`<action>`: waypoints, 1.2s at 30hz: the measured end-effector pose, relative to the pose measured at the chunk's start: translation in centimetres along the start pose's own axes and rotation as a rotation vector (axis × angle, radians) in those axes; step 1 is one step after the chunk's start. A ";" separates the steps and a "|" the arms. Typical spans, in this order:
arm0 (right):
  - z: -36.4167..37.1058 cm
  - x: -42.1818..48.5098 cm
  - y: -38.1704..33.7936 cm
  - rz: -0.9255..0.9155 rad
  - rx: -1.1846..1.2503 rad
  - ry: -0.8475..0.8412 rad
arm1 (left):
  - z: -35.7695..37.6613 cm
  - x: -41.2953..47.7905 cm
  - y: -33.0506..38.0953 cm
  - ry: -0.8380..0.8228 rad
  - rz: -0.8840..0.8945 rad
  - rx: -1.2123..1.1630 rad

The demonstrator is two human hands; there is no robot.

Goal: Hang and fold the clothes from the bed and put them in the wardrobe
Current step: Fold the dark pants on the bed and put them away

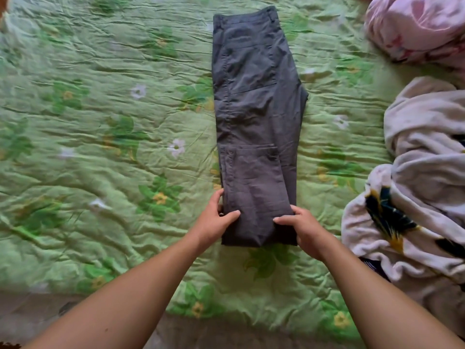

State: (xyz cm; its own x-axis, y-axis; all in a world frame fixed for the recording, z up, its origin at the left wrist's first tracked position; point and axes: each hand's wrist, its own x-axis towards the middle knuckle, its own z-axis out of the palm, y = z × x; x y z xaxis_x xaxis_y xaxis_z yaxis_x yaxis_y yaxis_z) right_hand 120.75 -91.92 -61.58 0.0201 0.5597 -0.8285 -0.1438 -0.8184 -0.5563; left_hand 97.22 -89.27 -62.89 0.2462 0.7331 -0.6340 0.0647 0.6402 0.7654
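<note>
Both hands are on the near end of a pair of dark grey trousers (pixel 254 102). Left hand (pixel 215 220) is curled round the left edge of the cloth, thumb lying across the top and fingers tucked along the side. Right hand (pixel 303 229) grips the right edge the same way, thumb on top and fingers hidden beneath. The trousers lie lengthwise down the middle of the bed (pixel 100 122), which is covered by a crinkled green quilt printed with flowers. Their waistband points to the far edge and a doubled fold sits near the near edge. The legs are already turned back on themselves, with the hems lying across the garment about halfway up. The fabric looks like thin woven cotton: light, soft and limp, creased all over, with no stiffness to keep a shape by itself. It would likely sag in the middle if lifted by one corner, so the two side edges of the folded end, where the hands are now, seem the right places to hold for carrying that end toward the waistband. Along the right edge of the bed lies a rumpled pale blanket (pixel 422 152) with dark and yellow markings. A pink flowered bundle (pixel 415 28) rests in the far right corner, well apart from the trousers.
</note>
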 end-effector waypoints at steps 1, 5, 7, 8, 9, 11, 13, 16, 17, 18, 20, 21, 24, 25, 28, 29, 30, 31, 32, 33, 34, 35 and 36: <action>-0.2 0.0 0.3 0.040 0.045 -0.025 | 0.1 -0.2 -0.3 -0.024 -0.024 0.033; -0.9 0.0 1.9 0.050 0.017 -0.060 | 1.0 -1.1 -1.0 -0.047 -0.092 0.070; -1.6 -0.2 2.7 0.034 -0.001 -0.069 | 1.6 -1.4 -1.0 0.000 -0.110 -0.012; -2.1 -0.3 3.1 0.039 0.008 -0.081 | 1.9 -1.6 -1.2 0.005 -0.120 -0.047; -2.4 -0.5 3.6 0.055 0.016 -0.089 | 2.3 -1.9 -1.5 -0.005 -0.138 -0.056; -3.0 -1.1 5.0 0.111 0.013 -0.087 | 3.0 -2.8 -2.2 -0.050 -0.208 0.012; -3.1 -1.7 6.4 0.160 0.018 -0.083 | 3.6 -3.3 -3.2 -0.058 -0.250 0.059; -2.9 -1.6 5.5 0.111 0.028 -0.104 | 4.1 -2.8 -3.3 0.098 -0.191 0.036; -2.7 -1.2 4.4 0.054 0.011 -0.099 | 4.2 -2.3 -3.0 0.177 -0.155 0.037; -2.5 -0.5 3.0 -0.006 -0.001 -0.083 | 4.2 -1.7 -2.4 0.245 -0.122 0.024; -2.0 1.1 0.0 -0.090 -0.001 -0.034 | 4.3 -0.2 -1.0 0.325 -0.068 -0.022; -1.6 1.8 -1.5 -0.121 -0.016 -0.017 | 4.4 0.5 -0.4 0.347 -0.050 -0.034; -0.5 3.3 -4.3 -0.245 -0.117 0.019 | 4.5 2.1 1.3 0.395 -0.010 -0.029; -0.3 3.6 -5.0 -0.296 -0.130 0.038 | 4.4 2.4 1.7 0.401 0.007 -0.047; -0.3 4.3 -6.2 -0.449 -0.175 0.101 | 3.9 3.1 3.0 0.376 0.047 -0.113; -0.5 4.7 -6.4 -0.474 -0.199 0.113 | 3.7 3.5 3.4 0.363 0.037 -0.125; -0.7 5.1 -6.5 -0.472 -0.214 0.115 | 3.4 3.9 3.8 0.360 0.012 -0.138; -0.8 5.6 -6.5 -0.439 -0.220 0.100 | 3.2 4.3 4.2 0.366 -0.025 -0.164; -1.0 6.0 -6.5 -0.380 -0.223 0.073 | 3.0 4.8 4.5 0.376 -0.071 -0.195; -1.1 6.2 -6.4 -0.315 -0.217 0.034 | 2.8 5.2 4.7 0.384 -0.109 -0.209; -1.1 6.4 -6.4 -0.257 -0.196 -0.008 | 2.6 5.5 4.7 0.386 -0.117 -0.191; -1.2 6.4 -6.4 -0.210 -0.157 -0.049 | 2.6 5.7 4.6 0.384 -0.095 -0.139; -1.2 6.3 -6.2 -0.170 -0.109 -0.091 | 2.5 5.6 4.3 0.379 -0.055 -0.059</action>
State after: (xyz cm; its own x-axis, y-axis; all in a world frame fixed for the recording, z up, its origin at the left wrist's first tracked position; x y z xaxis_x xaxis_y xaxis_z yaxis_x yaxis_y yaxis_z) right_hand 122.93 -83.47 -63.37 -0.0552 0.6962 -0.7157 -0.0383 -0.7177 -0.6953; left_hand 101.35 -82.96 -62.86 -0.1318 0.7227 -0.6784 0.0095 0.6853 0.7282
